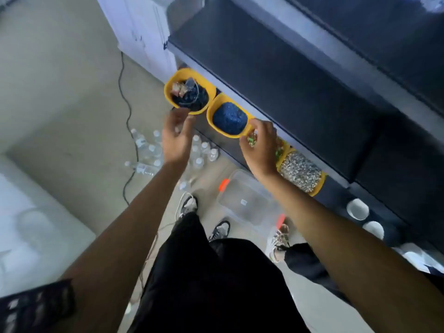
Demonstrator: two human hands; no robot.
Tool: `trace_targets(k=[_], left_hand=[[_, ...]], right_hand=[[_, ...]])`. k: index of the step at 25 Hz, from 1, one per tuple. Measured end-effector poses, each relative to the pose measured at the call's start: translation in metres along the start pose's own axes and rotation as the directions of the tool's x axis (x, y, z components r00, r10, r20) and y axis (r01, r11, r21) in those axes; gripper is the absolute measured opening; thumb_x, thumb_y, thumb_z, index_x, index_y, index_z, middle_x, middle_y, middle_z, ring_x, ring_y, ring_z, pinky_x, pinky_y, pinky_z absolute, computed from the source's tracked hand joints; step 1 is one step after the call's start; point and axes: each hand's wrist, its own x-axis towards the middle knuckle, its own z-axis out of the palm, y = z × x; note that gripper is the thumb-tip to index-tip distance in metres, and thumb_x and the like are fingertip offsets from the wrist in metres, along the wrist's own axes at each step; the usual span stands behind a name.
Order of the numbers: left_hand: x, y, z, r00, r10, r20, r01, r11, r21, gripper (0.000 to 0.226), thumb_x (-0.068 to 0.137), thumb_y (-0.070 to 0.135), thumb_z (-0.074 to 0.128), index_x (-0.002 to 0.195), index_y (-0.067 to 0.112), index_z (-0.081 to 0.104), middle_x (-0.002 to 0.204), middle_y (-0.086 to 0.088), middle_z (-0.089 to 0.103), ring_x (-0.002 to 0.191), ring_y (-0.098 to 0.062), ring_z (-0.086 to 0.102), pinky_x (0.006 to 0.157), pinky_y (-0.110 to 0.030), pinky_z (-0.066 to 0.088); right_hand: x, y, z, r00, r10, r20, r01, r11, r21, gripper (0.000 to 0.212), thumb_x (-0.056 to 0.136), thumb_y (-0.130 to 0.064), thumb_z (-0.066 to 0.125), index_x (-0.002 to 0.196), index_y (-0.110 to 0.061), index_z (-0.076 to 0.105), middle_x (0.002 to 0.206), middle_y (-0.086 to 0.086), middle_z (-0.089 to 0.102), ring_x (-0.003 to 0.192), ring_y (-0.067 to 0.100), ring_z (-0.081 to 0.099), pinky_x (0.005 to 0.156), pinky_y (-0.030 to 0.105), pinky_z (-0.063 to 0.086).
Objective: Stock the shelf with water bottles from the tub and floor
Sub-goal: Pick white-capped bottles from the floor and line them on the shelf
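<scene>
Left hand [176, 138]: fingers loosely curled, empty, just below first bin [189, 92]. Right hand [260, 150]: fingers bent over third bin [281, 147]; I cannot tell whether grasping. Bottles [153, 150]: scattered on floor under my left hand. Tub [249, 203]: on floor beside shelf [288, 80].

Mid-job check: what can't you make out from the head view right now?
Head view only:
Third yellow bin: contents mostly covered by the right hand; its grip is unclear.
Clear tub: blurred, partly behind the right forearm; contents unreadable.
Floor bottles: some behind the left hand; count uncertain.
Upper shelf: cut off by the top edge.
</scene>
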Motion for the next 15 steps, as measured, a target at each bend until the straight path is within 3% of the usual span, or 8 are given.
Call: trace_targets(k=[3,6,8,11,15], left_hand=[[0.018,-0.072,-0.042,0.996,-0.042,-0.081,0.045,0.998,0.04,0.014,0.091,0.026,0.06,0.102,0.02,0.063,0.101,0.004,0.064,0.091,-0.004,0.058,0.087,-0.042,0.054],[0.027,-0.168,-0.078,0.98,-0.137,-0.142,0.15,0.985,0.084,0.026,0.09,0.028,0.059,0.111,0.013,0.063,0.105,0.003,0.065,0.088,0.007,0.058,0.079,-0.014,0.047],[0.034,-0.237,-0.093,0.966,-0.199,-0.164,0.222,0.966,0.133,0.034,0.09,0.03,0.06,0.117,0.01,0.062,0.113,-0.004,0.066,0.097,-0.003,0.06,0.079,-0.009,0.044],[0.047,-0.33,-0.098,0.958,-0.251,-0.14,0.276,0.94,0.202,0.042,0.092,0.034,0.061,0.127,0.01,0.057,0.122,-0.009,0.063,0.111,-0.021,0.061,0.09,-0.026,0.051],[0.063,-0.45,-0.085,0.948,-0.294,-0.126,0.317,0.915,0.249,0.054,0.091,0.039,0.061,0.138,0.013,0.051,0.126,-0.01,0.06,0.113,-0.023,0.059,0.096,-0.042,0.053]], right_hand=[[-0.03,0.031,0.066,0.99,0.021,0.139,-0.012,0.998,-0.064,0.038,0.078,-0.008,0.068,0.113,0.005,0.064,0.107,0.023,0.062,0.105,0.041,0.058,0.095,0.047,0.043],[-0.068,0.074,0.148,0.957,0.036,0.289,0.004,0.99,-0.138,0.038,0.078,-0.003,0.069,0.113,0.007,0.062,0.111,0.026,0.06,0.109,0.047,0.056,0.097,0.052,0.045],[-0.086,0.105,0.204,0.914,0.095,0.395,-0.016,0.98,-0.201,0.041,0.079,-0.005,0.068,0.117,0.008,0.06,0.116,0.027,0.059,0.113,0.048,0.054,0.1,0.052,0.043],[-0.094,0.147,0.278,0.847,0.206,0.489,-0.079,0.961,-0.266,0.048,0.083,-0.008,0.067,0.128,0.005,0.055,0.128,0.026,0.053,0.121,0.044,0.049,0.103,0.045,0.039],[-0.093,0.201,0.381,0.777,0.283,0.562,-0.096,0.936,-0.339,0.056,0.086,-0.014,0.066,0.138,-0.001,0.049,0.137,0.022,0.047,0.125,0.042,0.046,0.102,0.042,0.038]])
